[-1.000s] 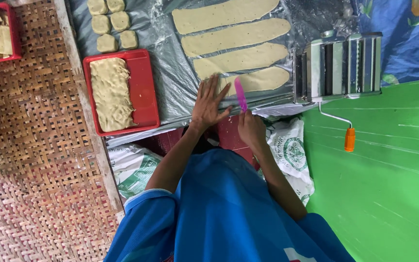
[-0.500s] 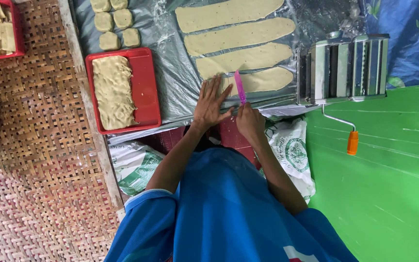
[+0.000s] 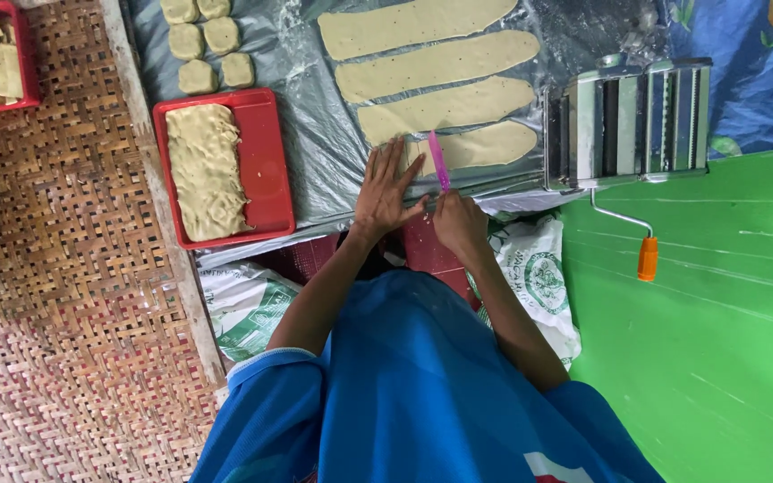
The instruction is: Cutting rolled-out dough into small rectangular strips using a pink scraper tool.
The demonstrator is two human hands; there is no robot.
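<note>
My left hand [image 3: 386, 190] lies flat with fingers spread on the near end of the closest rolled dough strip [image 3: 480, 146]. My right hand [image 3: 460, 224] grips a pink knife [image 3: 438, 161] whose blade rests across that strip, just right of the left hand's fingers. Three more long flat dough strips [image 3: 436, 64] lie beyond it on the grey plastic sheet [image 3: 315, 143]. Blue sleeves cover both arms.
A metal pasta roller [image 3: 632, 121] with an orange-handled crank [image 3: 647, 258] stands right of the strips. A red tray [image 3: 270, 161] holds a slab of dough, with several dough pieces [image 3: 203, 45] beyond it. Another red tray [image 3: 24, 63] sits far left on a woven mat [image 3: 55, 295]. Green wall right.
The view has shifted slightly. Both hands stay on the nearest strip; the pink knife has edged a little along it.
</note>
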